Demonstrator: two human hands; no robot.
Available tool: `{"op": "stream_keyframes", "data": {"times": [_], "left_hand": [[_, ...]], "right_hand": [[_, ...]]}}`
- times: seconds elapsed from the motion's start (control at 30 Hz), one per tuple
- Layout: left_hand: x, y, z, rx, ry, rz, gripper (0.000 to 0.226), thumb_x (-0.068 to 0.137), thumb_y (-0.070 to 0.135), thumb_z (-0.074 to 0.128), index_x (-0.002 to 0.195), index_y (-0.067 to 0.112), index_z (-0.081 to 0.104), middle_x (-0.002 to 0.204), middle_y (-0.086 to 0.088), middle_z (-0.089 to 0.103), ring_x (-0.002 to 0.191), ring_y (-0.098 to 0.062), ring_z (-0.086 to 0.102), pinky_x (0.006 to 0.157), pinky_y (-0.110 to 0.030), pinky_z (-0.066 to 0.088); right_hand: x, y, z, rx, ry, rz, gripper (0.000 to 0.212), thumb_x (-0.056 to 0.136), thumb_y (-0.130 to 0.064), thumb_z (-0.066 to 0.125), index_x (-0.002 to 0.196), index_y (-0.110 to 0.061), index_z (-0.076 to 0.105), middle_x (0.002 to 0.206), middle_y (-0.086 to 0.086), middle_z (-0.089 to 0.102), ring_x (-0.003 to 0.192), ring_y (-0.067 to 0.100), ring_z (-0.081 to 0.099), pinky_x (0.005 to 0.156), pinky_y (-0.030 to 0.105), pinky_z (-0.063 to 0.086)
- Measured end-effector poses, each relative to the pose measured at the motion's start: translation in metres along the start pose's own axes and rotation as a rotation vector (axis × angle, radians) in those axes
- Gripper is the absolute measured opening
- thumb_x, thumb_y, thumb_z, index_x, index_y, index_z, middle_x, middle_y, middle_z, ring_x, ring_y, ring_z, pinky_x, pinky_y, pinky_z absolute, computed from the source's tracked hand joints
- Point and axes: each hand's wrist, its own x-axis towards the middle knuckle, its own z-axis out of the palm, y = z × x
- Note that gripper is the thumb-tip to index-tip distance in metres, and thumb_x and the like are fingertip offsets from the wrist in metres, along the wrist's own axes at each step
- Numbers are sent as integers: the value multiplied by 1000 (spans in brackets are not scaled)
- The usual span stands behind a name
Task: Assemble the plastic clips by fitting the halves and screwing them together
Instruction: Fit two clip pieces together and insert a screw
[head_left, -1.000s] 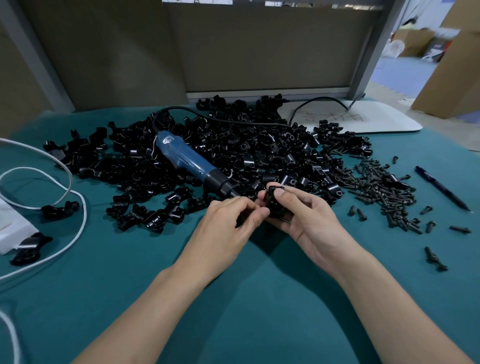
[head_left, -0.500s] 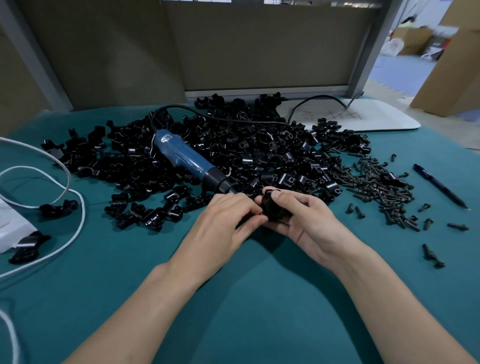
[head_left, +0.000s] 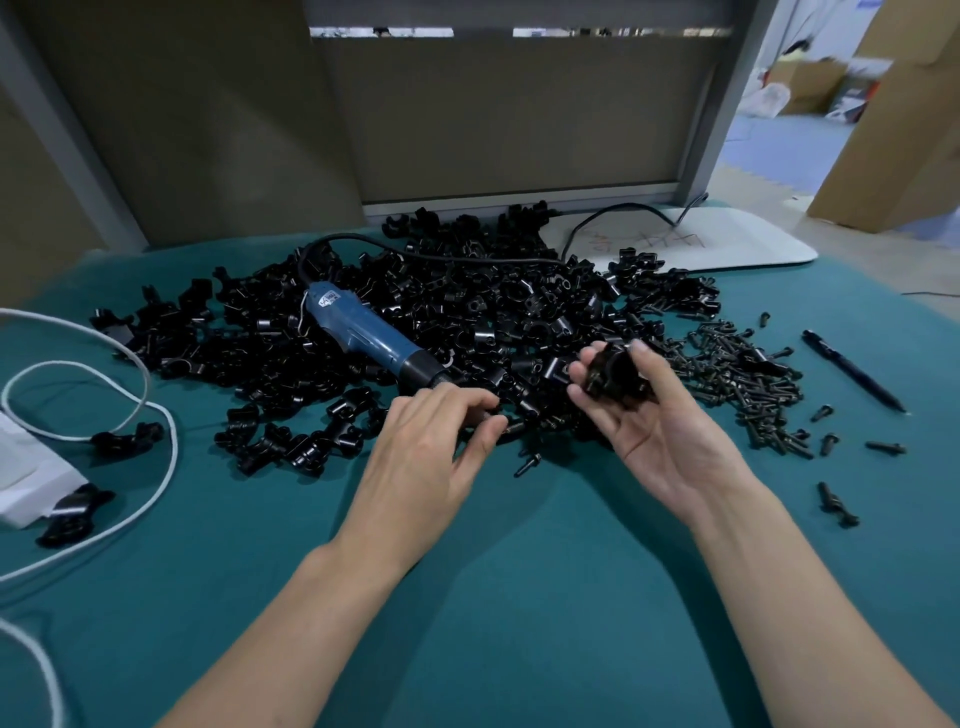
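Note:
My right hand (head_left: 660, 436) is turned palm up and grips a black plastic clip (head_left: 613, 371) between thumb and fingertips, just above the near right edge of the pile of black clip halves (head_left: 467, 312). My left hand (head_left: 431, 457) is palm down with loosely curled fingers, its fingertips at the pile's near edge beside the tip of the blue electric screwdriver (head_left: 363, 335). I see nothing clearly held in it. A heap of black screws (head_left: 743, 374) lies to the right of the clip. One loose screw (head_left: 527, 464) lies between my hands.
A black pen (head_left: 852, 371) and scattered screws lie at the right on the teal mat (head_left: 519, 597). White cable (head_left: 140, 395) loops at the left by two joined clips (head_left: 124, 439) and white paper (head_left: 31, 478). A white board (head_left: 727, 244) sits behind the pile.
My hands have come apart. The left hand let go of the clip and moved left and down to the pile's edge. The right hand lifted the clip and turned palm up.

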Motion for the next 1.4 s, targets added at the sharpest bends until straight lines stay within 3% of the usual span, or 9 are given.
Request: {"op": "stream_keyframes", "data": {"times": [0.17, 0.33, 0.47, 0.6, 0.67, 0.8, 0.87, 1.17, 1.4], "left_hand": [[-3, 3, 2, 111, -165, 35, 31, 102, 45, 46, 116, 23, 63, 103, 15, 63, 95, -2, 50, 90, -24, 40], [4, 13, 8, 225, -284, 94, 42, 100, 49, 41, 122, 22, 64, 106, 12, 62, 98, -10, 57, 89, -25, 43], [8, 25, 12, 370, -360, 166, 32, 103, 39, 50, 123, 20, 67, 105, 5, 64, 96, -17, 62, 86, -32, 49], [9, 25, 17, 351, -400, 147, 34, 109, 34, 35, 137, 25, 51, 121, 9, 55, 111, -12, 52, 98, -26, 39], [9, 26, 17, 223, -368, 82, 34, 108, 33, 38, 138, 26, 52, 116, 11, 55, 108, -7, 52, 95, -22, 41], [18, 35, 15, -595, -63, -407, 17, 100, 15, 60, 108, 26, 71, 92, 9, 73, 83, -3, 66, 76, -12, 49], [19, 38, 17, -831, 0, -502, 17, 98, 8, 62, 107, 20, 71, 92, 4, 77, 85, -9, 72, 76, -15, 53], [9, 35, 28, -979, 21, -506, 13, 94, 13, 67, 104, 19, 73, 92, -1, 78, 83, -11, 72, 76, -17, 54], [8, 32, 30, -1043, 4, -540, 13, 95, 12, 66, 104, 18, 73, 92, -2, 78, 83, -11, 73, 75, -18, 55]], "right_hand": [[-11, -9, -18, 58, 80, -54, 44, 84, -22, 72, 119, 3, 64, 114, 16, 76, 105, 25, 75, 79, 30, 63], [-15, -14, -31, 40, 136, -68, 40, 81, -20, 73, 113, 4, 66, 115, 20, 76, 101, 27, 76, 78, 32, 63], [-13, -9, -29, -56, 89, -37, 43, 82, -19, 73, 116, 6, 66, 116, 22, 75, 106, 29, 75, 78, 32, 63], [-15, 0, -25, -197, 0, -17, 34, 83, -20, 74, 111, -2, 74, 118, 19, 75, 106, 29, 73, 80, 35, 63], [-16, 3, -24, -231, -40, -12, 34, 83, -21, 75, 112, -4, 75, 118, 19, 75, 107, 29, 73, 81, 35, 62], [-17, 9, -21, -290, -130, -31, 34, 86, -20, 77, 117, -7, 74, 120, 18, 74, 115, 29, 71, 87, 36, 61], [-17, 13, -18, -340, -157, -36, 32, 87, -22, 80, 116, -11, 76, 121, 17, 74, 117, 28, 70, 89, 36, 60], [-17, 18, -18, -561, -191, -73, 45, 79, -44, 85, 118, -26, 76, 122, 10, 75, 117, 27, 71, 96, 36, 58], [-17, 21, -19, -640, -202, -97, 38, 83, -39, 80, 118, -27, 76, 121, 8, 75, 114, 27, 72, 95, 35, 58]]}}
